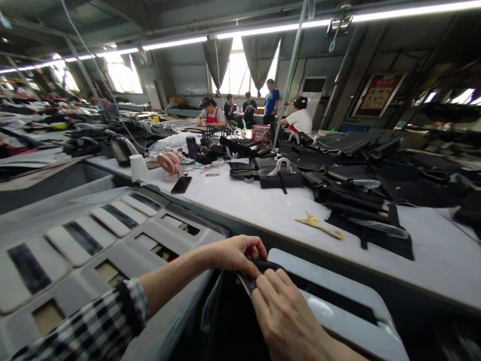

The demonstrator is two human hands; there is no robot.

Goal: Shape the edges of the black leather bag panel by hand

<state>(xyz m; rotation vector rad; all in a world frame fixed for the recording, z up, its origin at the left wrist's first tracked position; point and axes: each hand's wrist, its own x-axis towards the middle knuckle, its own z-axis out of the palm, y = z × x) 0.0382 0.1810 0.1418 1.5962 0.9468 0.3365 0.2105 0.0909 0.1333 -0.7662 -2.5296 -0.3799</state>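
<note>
Both my hands meet low in the middle of the head view, pinching the edge of a black leather-like piece (246, 284). My left hand (238, 254) reaches in from the left, with bent fingers and its thumb pressed on the edge. Close beside it, my right hand (280, 311) has its fingers curled down over the same edge. The fingers hide much of the piece, and its lower part is lost in dark shadow. Just right of my hands lies a pale rounded panel (338, 296) with a black strip along its middle.
Similar pale panels (108, 220) rest on a grey surface at left. Across the white table (225, 195) lie scissors with yellow-wrapped handles (319, 224), a phone (181, 185), a pink fan (170, 163), a kettle (123, 149) and black bag pieces (278, 175). Several people sit or stand beyond.
</note>
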